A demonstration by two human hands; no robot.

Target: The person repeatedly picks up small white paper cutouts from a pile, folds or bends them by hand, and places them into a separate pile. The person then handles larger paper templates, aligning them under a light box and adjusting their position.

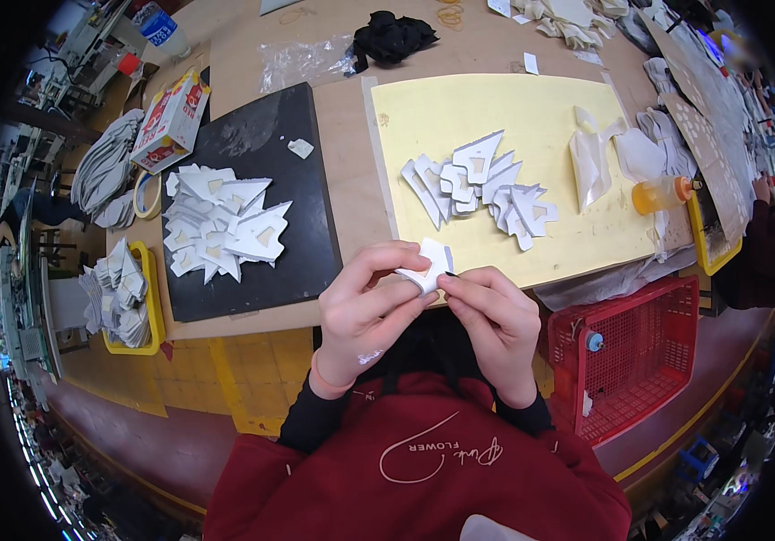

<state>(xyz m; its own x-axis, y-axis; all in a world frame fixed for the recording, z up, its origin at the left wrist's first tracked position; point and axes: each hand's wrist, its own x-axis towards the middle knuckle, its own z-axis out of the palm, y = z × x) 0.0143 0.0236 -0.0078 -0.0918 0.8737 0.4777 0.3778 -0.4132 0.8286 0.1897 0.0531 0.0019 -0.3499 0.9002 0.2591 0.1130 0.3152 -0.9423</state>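
Note:
Close in front of my body, my left hand point(360, 311) grips a small white cut piece point(436, 260), bent slightly between thumb and fingers. My right hand point(498, 316) pinches the same piece at its right lower edge, where a small dark spot shows that I cannot make out. Beyond my hands, a loose pile of similar white pieces with grey edges point(473, 171) lies on a pale yellow sheet point(531, 104). To the left, a larger heap of white pieces with cut-out openings point(216, 216) covers part of a black board point(284, 117).
On the right are translucent sheets point(593, 158), a bottle of orange liquid point(662, 195) and, below the table edge, a red basket point(626, 406). Leftward stand a carton point(171, 122), a tape roll point(146, 194) and a yellow tray of pieces point(148, 298). Black cloth point(394, 38) lies at the back.

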